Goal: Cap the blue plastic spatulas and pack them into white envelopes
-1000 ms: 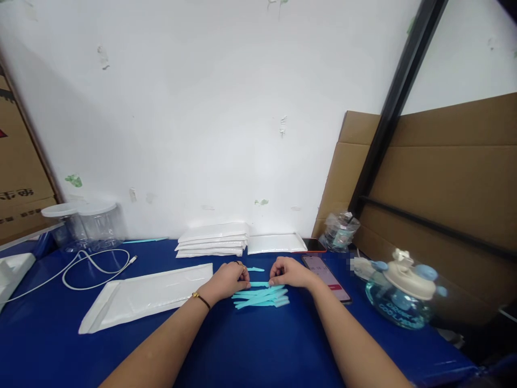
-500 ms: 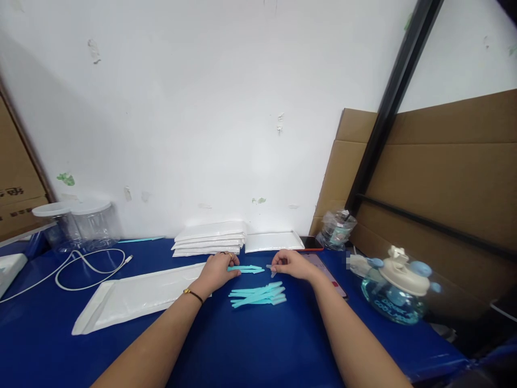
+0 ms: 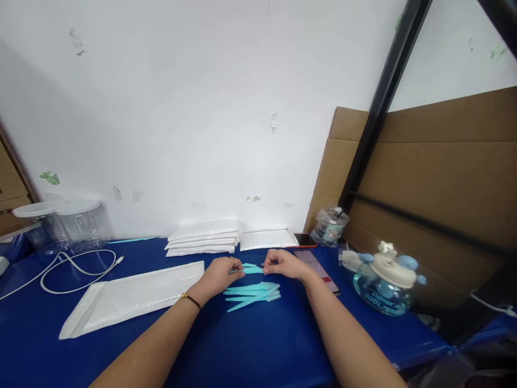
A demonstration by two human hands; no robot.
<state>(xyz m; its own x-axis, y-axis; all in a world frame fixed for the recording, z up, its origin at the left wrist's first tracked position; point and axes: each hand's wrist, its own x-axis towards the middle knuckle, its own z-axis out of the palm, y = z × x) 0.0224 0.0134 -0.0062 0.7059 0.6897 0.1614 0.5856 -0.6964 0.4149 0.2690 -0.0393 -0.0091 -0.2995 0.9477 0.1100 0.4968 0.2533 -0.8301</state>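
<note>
My left hand (image 3: 221, 276) pinches the handle end of a slim teal eyebrow razor (image 3: 253, 271), which points right. Another teal razor (image 3: 250, 264) shows just behind it. At the razor's blade end, the closed fingertips of my right hand (image 3: 283, 264) grip a small translucent cap (image 3: 263, 264), mostly hidden by the fingers. Whether the cap sits on the blade, I cannot tell. Nearer to me lies a loose pile of teal eyebrow razors (image 3: 252, 293), their tips mostly to the right.
A white padded mailer (image 3: 137, 296) lies left of my left hand. Stacked mailers (image 3: 204, 237) and a flat one (image 3: 269, 239) are by the wall. To the right are a phone (image 3: 319, 269), a wrapped cup (image 3: 330, 226) and a water bottle (image 3: 385, 283). A white cable (image 3: 76, 285) curls at left.
My right hand has brought the translucent cap left to the tip of the razor in my left hand. The whole view has shifted slightly.
</note>
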